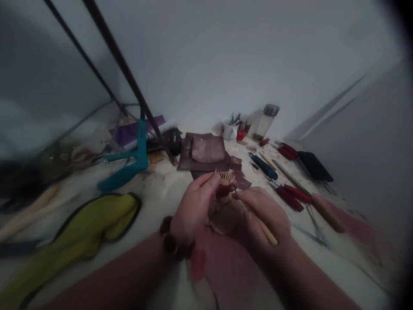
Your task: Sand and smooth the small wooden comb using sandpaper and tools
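Note:
My left hand point(198, 204), with a beaded bracelet at the wrist, is closed on a small pale comb-like piece point(226, 175) whose teeth point up. A dark red patch shows just below the teeth; what it belongs to is unclear. In my right hand point(266, 211) is a slim tool with a light wooden handle point(269, 232), its thin dark tip close to the toothed piece. Below both hands lies a roundish brown lump point(224, 217), partly shaded, over a pinkish-red sheet point(226, 258).
Ahead lie brown sandpaper-like sheets point(184, 157) with a pinkish pad point(208, 148). To the right are red-handled pliers point(290, 196), a blue-handled tool point(263, 165) and a black flat object point(314, 165). A mug point(228, 130) and a glass bottle point(265, 125) stand behind. A yellow-green cloth item point(90, 224) is left.

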The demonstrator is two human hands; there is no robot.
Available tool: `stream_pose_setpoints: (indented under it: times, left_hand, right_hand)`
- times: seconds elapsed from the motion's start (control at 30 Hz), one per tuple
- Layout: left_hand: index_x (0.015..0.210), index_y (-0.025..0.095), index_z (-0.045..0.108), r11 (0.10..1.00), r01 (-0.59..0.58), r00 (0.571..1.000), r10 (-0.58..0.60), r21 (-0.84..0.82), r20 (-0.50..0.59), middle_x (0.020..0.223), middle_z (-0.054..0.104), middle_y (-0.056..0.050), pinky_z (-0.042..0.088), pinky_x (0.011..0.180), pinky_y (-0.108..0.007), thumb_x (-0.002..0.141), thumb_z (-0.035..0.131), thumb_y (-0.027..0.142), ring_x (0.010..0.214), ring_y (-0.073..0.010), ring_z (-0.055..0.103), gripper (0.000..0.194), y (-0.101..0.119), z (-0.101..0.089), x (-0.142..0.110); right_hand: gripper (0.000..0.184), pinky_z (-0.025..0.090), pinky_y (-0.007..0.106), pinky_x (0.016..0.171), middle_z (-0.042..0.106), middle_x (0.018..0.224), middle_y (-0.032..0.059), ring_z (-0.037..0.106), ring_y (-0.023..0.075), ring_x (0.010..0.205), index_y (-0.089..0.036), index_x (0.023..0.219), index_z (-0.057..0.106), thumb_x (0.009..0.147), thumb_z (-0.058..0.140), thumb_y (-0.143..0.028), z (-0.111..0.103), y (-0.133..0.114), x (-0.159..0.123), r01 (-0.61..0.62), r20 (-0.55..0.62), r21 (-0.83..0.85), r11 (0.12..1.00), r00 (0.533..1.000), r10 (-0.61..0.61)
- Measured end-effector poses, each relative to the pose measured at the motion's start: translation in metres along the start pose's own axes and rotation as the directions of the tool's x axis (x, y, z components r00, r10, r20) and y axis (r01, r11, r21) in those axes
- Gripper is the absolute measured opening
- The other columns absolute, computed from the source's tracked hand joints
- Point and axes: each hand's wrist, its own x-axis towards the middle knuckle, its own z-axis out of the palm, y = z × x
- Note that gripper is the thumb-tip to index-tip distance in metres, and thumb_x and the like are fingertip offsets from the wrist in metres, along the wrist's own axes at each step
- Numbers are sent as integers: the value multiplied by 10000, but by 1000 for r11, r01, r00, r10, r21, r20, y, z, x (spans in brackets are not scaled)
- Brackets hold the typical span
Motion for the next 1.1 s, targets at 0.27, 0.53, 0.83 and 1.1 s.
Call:
stream_pose_setpoints:
  times: [0.27, 0.53, 0.83, 1.1]
  left_hand:
    - [1193, 206, 839, 999, -29, 999, 28, 14, 16, 1178, 842, -112, 602, 940, -366, 1011, 788, 547, 1019, -255, 776, 389, -8, -4, 3]
    - [1242, 223, 842, 996, -57, 998, 55, 74, 30, 1208, 834, -99, 587, 910, -342, 1050, 748, 534, 1068, -255, 764, 378, -7, -4, 3]
    - [1231, 218, 841, 993, -64, 998, 61, 97, 30, 1166, 839, -92, 594, 909, -344, 1050, 745, 530, 1039, -247, 767, 374, -7, -4, 3]
    - [1178, 220, 854, 994, -32, 998, 27, 109, 51, 1169, 842, -106, 595, 944, -372, 1042, 752, 528, 1053, -260, 773, 351, -8, -6, 4]
  right_hand:
    - [584, 599, 503, 988, 793, 1298, 124, 762, 295, 1120, -205, 1520, 694, 975, 601, -17, 1, -1, -1, 0, 7, 5, 1000, 1000, 0]
    - [603, 610, 522, 990, 801, 1317, 123, 771, 319, 1150, -236, 1545, 675, 978, 608, -42, -1, -2, -1, -1, 17, -5, 1000, 1000, 1]
    - [496, 659, 427, 897, 840, 1199, 85, 810, 284, 1023, -279, 1440, 745, 972, 675, -129, 0, -8, -5, -137, -81, -37, 990, 988, 134]
    - [192, 661, 397, 805, 859, 933, 73, 815, 257, 848, -242, 1082, 875, 1013, 698, -272, 7, -14, 7, -478, -124, 638, 604, 710, 693]
